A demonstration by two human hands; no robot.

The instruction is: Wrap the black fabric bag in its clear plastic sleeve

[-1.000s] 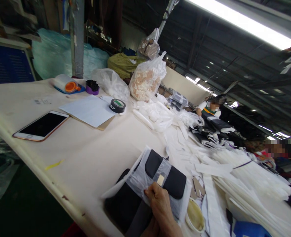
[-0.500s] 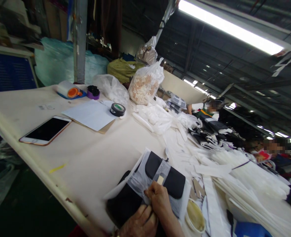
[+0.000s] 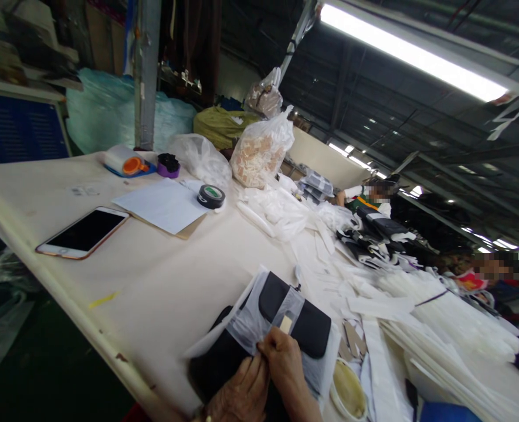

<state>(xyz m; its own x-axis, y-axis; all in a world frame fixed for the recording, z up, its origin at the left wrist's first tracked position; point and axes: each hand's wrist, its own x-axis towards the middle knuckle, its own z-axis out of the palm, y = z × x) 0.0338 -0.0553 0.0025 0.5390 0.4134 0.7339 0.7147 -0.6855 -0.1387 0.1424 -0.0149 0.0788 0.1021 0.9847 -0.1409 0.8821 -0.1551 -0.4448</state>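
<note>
A black bag (image 3: 312, 331) with a flap lies on the table in front of me, and translucent white wrapping (image 3: 247, 321) runs across it and shows around its edges. My left hand (image 3: 239, 390) is closed at the lower edge of the wrapping, its fingertips pinched together over the bag. Touching it on the right, my right hand (image 3: 283, 360) pinches the same wrapping between thumb and forefinger. A small cream tab (image 3: 285, 324) sits on the wrapping just above my right knuckles. The fingers partly hide the pinched edge.
A round tub (image 3: 349, 388) of yellowish paste and cardboard scraps (image 3: 353, 340) lie right of the bag. White sheets (image 3: 453, 357) spread further right. A phone (image 3: 83, 233), paper (image 3: 162, 205) and black tape roll (image 3: 210, 196) lie left and behind. Two people are beyond the table.
Both hands stay at the wrapping, shifting only slightly; my left hand has moved a little left. The bag stays in place.
</note>
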